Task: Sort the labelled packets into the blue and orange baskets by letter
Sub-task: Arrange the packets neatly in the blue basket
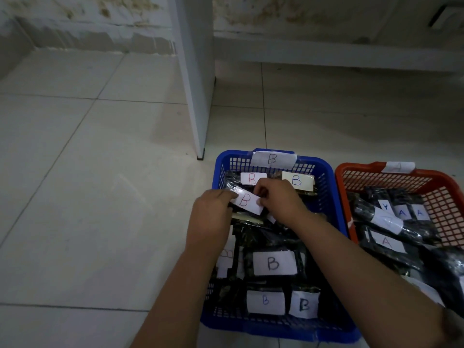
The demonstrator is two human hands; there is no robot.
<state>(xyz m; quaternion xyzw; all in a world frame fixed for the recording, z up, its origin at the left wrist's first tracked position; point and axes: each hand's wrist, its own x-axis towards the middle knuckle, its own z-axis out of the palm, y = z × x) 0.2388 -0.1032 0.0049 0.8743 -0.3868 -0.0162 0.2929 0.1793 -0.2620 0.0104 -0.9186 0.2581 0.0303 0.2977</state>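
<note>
- The dark plastic packet with a white paper label bearing a red B (pixel 247 202) was held over the far half of the blue plastic mesh basket (pixel 324 194), near its left wall.
- The left hand (pixel 213 217) pinched the packet's left end, fingers curled onto it.
- The right hand (pixel 278 199) gripped the packet's right end, fingers bent around the label edge.
- The blue basket carried a white B tag (pixel 272 159) on its far rim and was packed with other dark B-labelled packets (pixel 273 263) from near wall to far wall.
- The orange plastic mesh basket (pixel 447 197) stood just beside the blue one's right wall, with a pale tag (pixel 399 167) on its far rim and dark A-labelled packets (pixel 388 242) piled towards its near left side; mesh showed bare at its far right corner.
- Pale floor tiles (pixel 88 184) lay open to the left of the blue basket.
- A white upright panel (pixel 195 91) met the floor beyond the blue basket's far left corner.
</note>
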